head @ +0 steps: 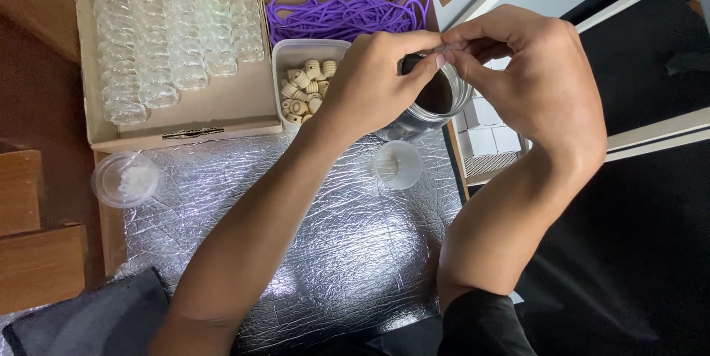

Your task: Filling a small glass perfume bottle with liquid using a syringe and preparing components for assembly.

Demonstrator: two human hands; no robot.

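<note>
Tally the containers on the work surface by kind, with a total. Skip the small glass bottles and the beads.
Cardboard box: 1
Clear plastic tub of wooden beads: 1
Glass jar under the left hand and right hand: 1
Small round clear cups: 2
Total: 5

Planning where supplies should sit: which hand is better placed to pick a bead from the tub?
Probably the left hand. It sits right beside the bead tub, while the right hand is farther off, beyond the glass jar. Both hands pinch something small above the jar.
</note>
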